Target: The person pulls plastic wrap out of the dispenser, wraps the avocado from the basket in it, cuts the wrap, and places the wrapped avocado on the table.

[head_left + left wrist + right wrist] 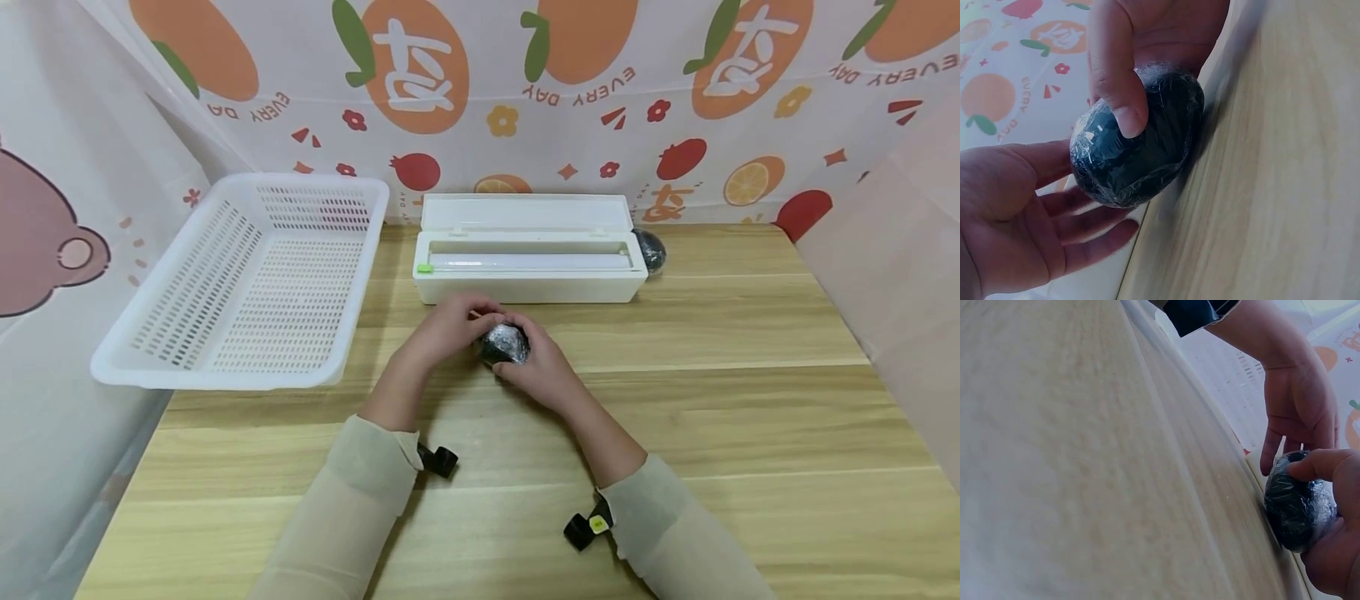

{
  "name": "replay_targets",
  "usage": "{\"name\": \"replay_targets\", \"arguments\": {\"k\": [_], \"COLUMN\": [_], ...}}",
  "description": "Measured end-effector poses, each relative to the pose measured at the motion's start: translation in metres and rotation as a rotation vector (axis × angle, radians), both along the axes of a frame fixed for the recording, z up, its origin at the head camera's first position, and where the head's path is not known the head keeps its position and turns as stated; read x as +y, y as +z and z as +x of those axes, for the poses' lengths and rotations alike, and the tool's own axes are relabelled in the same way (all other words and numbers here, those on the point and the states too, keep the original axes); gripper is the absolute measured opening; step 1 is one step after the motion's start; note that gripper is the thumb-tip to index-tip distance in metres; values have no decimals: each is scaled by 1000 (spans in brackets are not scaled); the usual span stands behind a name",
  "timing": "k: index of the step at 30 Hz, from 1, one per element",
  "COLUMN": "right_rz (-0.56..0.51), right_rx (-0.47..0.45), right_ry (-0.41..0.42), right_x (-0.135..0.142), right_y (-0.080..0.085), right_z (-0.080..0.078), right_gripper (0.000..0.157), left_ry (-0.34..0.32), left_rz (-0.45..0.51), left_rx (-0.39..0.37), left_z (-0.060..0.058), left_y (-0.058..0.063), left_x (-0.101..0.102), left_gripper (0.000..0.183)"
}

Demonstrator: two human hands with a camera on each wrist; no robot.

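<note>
A dark, rounded lump (504,345) in clear cling film sits between both hands in front of the dispenser. My right hand (543,367) grips it, with the thumb pressed on its dark face in the left wrist view. Loosely extended fingers of my left hand (448,332) reach beside and behind the lump (1138,147), touching its edge in the left wrist view. In the right wrist view the left hand (1300,403) has its fingers pointing down beside the lump (1294,503). Shiny creases of film cover its surface.
Just beyond the hands stands a white cling film dispenser (528,289), lid raised, with a green slider (425,268) at its left. A second film-wrapped dark lump (651,252) is at its right end. A white perforated basket (352,292) stands left on the wooden table (750,433).
</note>
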State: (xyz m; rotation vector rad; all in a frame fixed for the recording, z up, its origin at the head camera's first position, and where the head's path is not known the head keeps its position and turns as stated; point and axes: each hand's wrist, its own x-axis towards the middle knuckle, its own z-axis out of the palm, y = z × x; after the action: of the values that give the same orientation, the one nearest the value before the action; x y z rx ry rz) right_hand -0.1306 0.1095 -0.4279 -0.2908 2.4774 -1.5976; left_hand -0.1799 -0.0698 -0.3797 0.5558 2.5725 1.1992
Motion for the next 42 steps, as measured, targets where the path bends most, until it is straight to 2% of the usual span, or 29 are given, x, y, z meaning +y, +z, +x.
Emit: {"name": "replay_targets", "arguments": {"k": [7,9,14,17,18,19,24,26,31,37,42], "right_rz": [-87,-132,-186,-181,-172,-163,-121,-109,-94,-105,-174], "right_rx": [18,33,126,181,182,177,122,116,75,21,-38], "right_ry": [-2,-9,-66,-87,-91,-90,-104,-110,-94,-72,-65], "right_x": [3,4,6,7,6,6,8,9,9,10,13], "right_y": [-2,-2,-4,-5,-1,4,7,-2,1,0,-2], "right_z": [0,0,-1,-2,0,2,1,-4,-5,-5,-7], "right_gripper": [83,75,42,33,31,31,29,28,32,42,40], "left_ry": [-14,-12,-8,2,6,7,-28,-49,-52,-63,-116], "left_rz": [35,20,-10,-6,-4,-2,8,20,45,-13,-64], "left_rx": [16,14,-16,-18,-15,-10,-2,-7,-31,-22,-7], "left_z": [2,2,1,1,1,1,2,3,6,6,4], "left_y": [1,2,3,4,4,4,6,6,8,9,11], "left_x": [-5,-6,-7,-6,-6,-6,-9,-10,-10,-10,-9], "left_gripper": [21,21,21,20,20,20,23,20,18,21,25]}}
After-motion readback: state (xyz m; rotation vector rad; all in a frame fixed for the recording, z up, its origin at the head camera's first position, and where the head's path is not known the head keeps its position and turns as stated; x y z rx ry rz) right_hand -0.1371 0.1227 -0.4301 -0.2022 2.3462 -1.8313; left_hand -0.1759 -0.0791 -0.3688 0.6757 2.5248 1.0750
